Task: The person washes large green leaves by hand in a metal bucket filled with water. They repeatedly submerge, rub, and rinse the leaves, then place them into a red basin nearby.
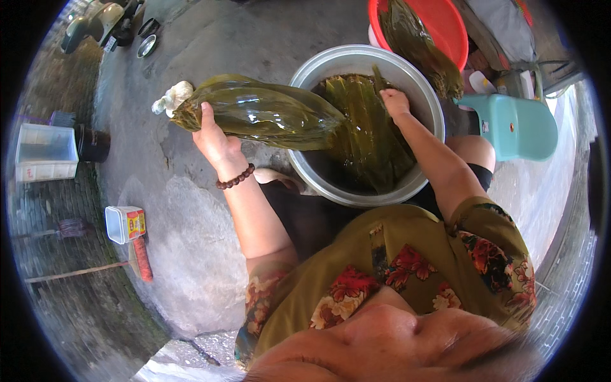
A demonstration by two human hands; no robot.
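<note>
My left hand [215, 143] grips the stem end of a large bundle of wet, dark green leaves [267, 112], likely bamboo leaves, with the thumb over the top. The bundle stretches rightward, and its tips hang over the rim of a round aluminium basin [305, 71]. More long leaves [360, 129] lie in that basin in dark liquid. Inside the basin's right side, my right hand [396, 102] has its fingers closed on a narrow leaf [378, 79] whose end sticks up past them. A crumpled white thing [177, 95], perhaps a plastic bag, shows beside the bundle's stem end.
Behind the basin, a red plastic basin [448, 33] has another leaf bundle [420, 47] across its rim. A teal plastic stool [525, 126] stands at the right. On the concrete floor [186, 229] at left are a plastic tub [125, 224], a broom [142, 260] and a white crate [47, 153].
</note>
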